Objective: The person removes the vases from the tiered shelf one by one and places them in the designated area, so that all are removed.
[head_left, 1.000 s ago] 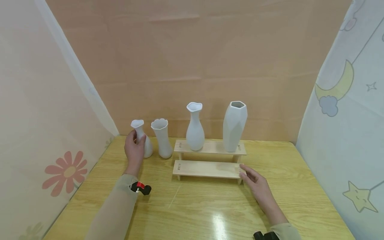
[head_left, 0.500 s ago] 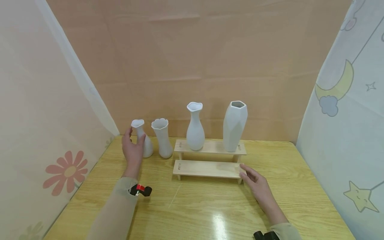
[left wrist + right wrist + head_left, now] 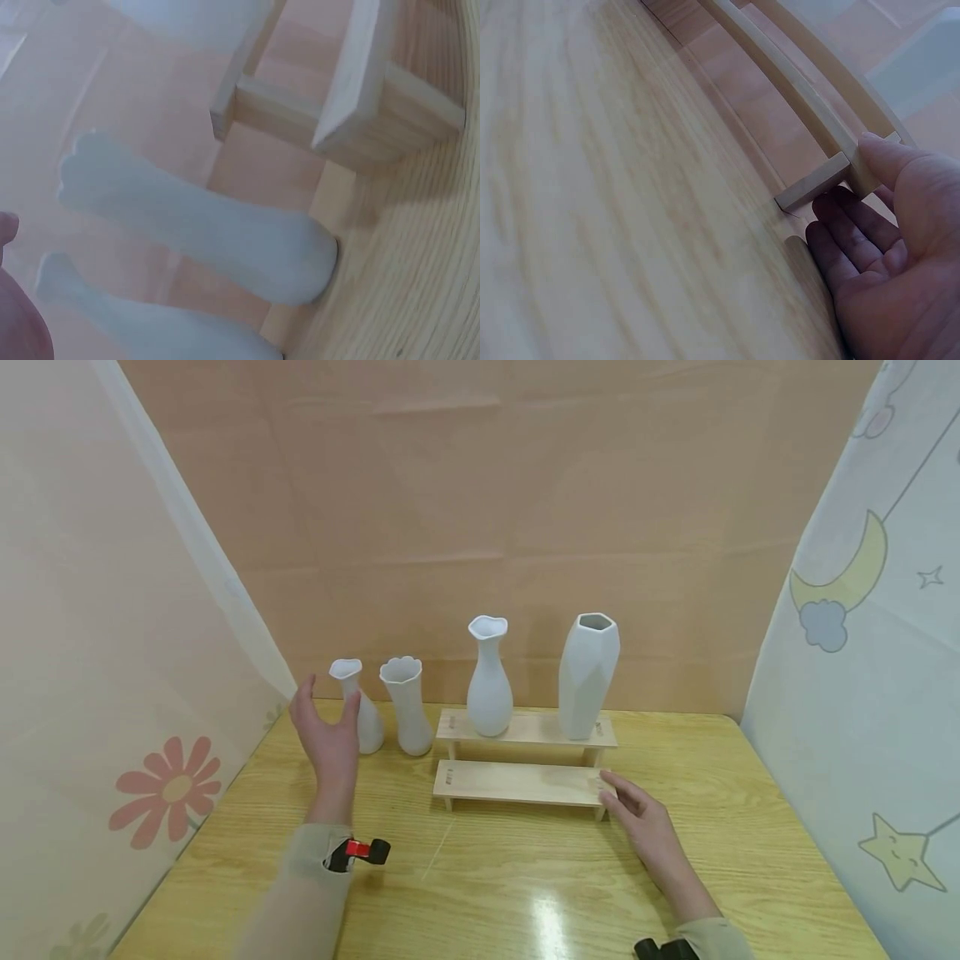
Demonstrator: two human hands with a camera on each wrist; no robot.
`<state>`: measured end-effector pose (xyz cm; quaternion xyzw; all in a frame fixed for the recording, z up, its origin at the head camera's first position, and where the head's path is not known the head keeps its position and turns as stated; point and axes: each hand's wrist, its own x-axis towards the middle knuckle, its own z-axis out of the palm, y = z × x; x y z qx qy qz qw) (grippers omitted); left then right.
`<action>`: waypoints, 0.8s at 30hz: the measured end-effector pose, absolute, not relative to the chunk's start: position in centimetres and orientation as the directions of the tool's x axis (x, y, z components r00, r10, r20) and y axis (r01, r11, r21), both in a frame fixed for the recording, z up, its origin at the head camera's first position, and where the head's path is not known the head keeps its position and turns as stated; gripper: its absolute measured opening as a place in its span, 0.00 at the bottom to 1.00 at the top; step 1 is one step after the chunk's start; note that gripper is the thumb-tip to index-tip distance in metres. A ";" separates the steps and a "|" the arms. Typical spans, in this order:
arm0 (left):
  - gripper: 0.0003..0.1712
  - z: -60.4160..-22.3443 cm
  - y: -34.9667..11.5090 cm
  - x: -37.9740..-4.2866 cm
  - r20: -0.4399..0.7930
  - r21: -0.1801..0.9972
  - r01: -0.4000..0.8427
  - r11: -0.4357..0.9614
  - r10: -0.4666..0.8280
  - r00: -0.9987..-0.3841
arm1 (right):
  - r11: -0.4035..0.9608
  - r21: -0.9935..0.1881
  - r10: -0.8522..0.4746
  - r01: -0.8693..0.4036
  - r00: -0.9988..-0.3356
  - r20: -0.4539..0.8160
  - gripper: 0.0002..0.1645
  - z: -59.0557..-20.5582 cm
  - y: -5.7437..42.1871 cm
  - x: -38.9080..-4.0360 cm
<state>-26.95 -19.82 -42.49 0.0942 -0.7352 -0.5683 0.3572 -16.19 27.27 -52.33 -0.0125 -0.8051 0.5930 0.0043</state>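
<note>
My left hand (image 3: pixel 330 756) is held with fingers and thumb spread apart, just left of a small white narrow-necked vase (image 3: pixel 369 728) on the table; the hand holds nothing. Beside that vase stands a white vase with a scalloped rim (image 3: pixel 408 718). A two-step wooden stand (image 3: pixel 517 782) bears a tall white long-necked vase (image 3: pixel 489 693) and a white faceted vase (image 3: pixel 585 677) on its upper step. At the right end of the lower step, my right hand (image 3: pixel 900 262) pinches the board, thumb on its front edge; the index finger is mostly hidden in the right wrist view.
The wood-grain table (image 3: pixel 480 868) has a peach cloth (image 3: pixel 480 510) hanging behind it. Patterned cloths hang at the left (image 3: pixel 150 652) and right (image 3: pixel 862 693) sides. A dark wrist mount (image 3: pixel 360 852) sits at the left cuff.
My left hand has let go of the small narrow-necked vase, spread its fingers and drawn away to the left. The right hand and all the vases have stayed in place.
</note>
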 end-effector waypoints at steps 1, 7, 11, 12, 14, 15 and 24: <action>0.44 -42.3 -19.5 -26.6 0.416 0.906 0.277 0.320 -0.550 -0.725 | 0.296 -0.955 0.025 0.015 -1.000 -0.007 0.40 -52.3 27.3 -16.2; 0.43 -41.3 -17.8 -25.0 0.474 0.880 0.394 0.265 -0.534 -0.700 | 0.295 -0.955 0.023 0.012 -1.000 -0.005 0.40 -52.3 27.3 -16.1; 0.41 -40.7 -16.3 -24.3 0.535 0.844 0.465 0.268 -0.487 -0.690 | 0.305 -0.952 0.020 0.013 -1.000 -0.008 0.40 -52.3 27.3 -16.1; 0.41 -40.6 -15.9 -24.1 0.545 0.838 0.475 0.270 -0.473 -0.693 | 0.309 -0.951 0.019 0.013 -1.000 -0.007 0.40 -52.3 27.3 -16.1; 0.42 -40.5 -15.1 -23.8 0.548 0.836 0.480 0.266 -0.449 -0.706 | 0.312 -0.950 0.019 0.014 -1.000 -0.009 0.40 -52.3 27.3 -16.1; 0.42 -40.5 -14.7 -23.7 0.548 0.836 0.479 0.265 -0.439 -0.712 | 0.312 -0.950 0.020 0.014 -1.000 -0.008 0.40 -52.3 27.3 -16.1; 0.41 -40.5 -11.4 -22.5 0.595 0.804 0.539 0.251 -0.354 -0.722 | 0.306 -0.952 0.023 0.020 -1.000 -0.013 0.40 -52.2 27.2 -16.0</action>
